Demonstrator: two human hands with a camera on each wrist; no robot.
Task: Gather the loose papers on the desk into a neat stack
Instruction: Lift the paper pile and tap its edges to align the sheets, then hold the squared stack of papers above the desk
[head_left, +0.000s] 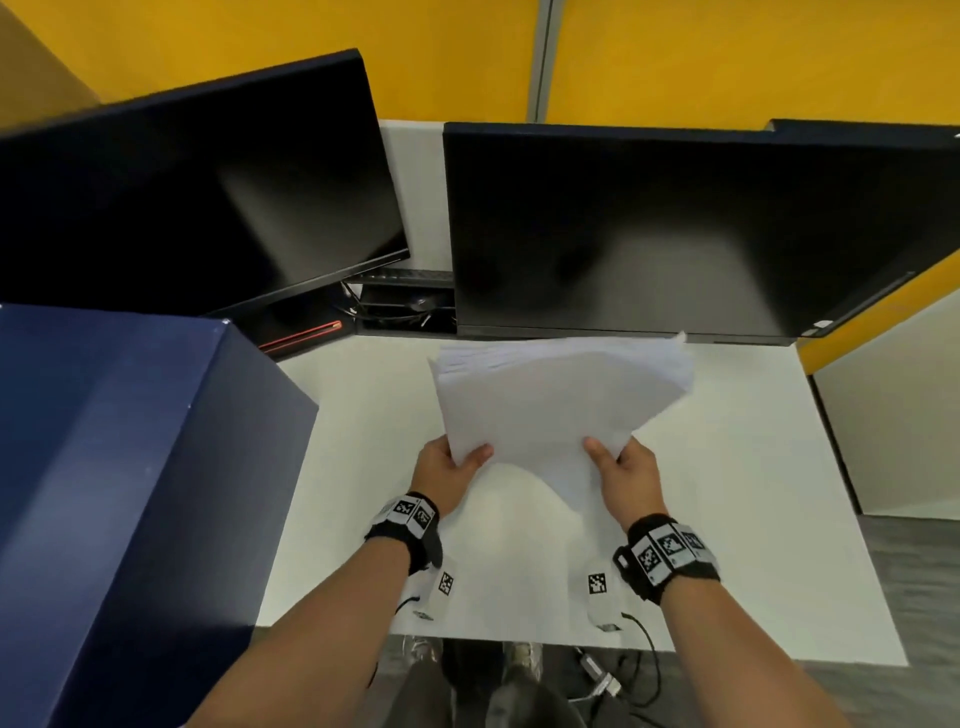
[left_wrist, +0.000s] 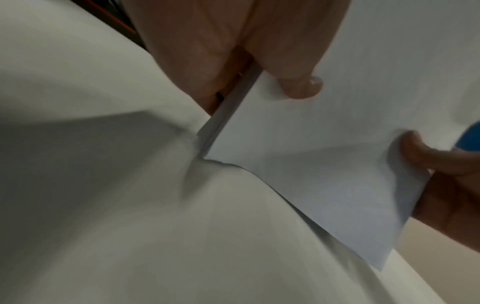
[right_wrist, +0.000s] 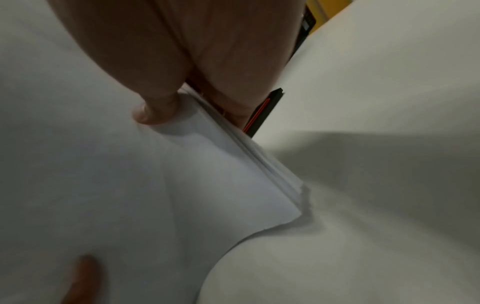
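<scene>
A: What's on the white desk (head_left: 727, 519), biggest things first?

B: Two dark monitors along its far edge, the left monitor (head_left: 197, 192) angled, the right monitor (head_left: 665, 228) square-on. A dark blue box (head_left: 119, 467) covers the desk's left side.

A: And the papers?

B: A stack of white sheets (head_left: 545, 405), held up above the middle of the desk, its far end near the right monitor's lower edge. The sheet edges are fanned, not flush, and the near edge sags between the two hands.

A: How are the hands set?

B: The left hand (head_left: 447, 473) pinches the near left corner, thumb on top, fingers underneath. The right hand (head_left: 628, 483) pinches the near right corner the same way. In the right wrist view the thumb (right_wrist: 155, 109) presses the top sheet, with layered edges beside it.
</scene>
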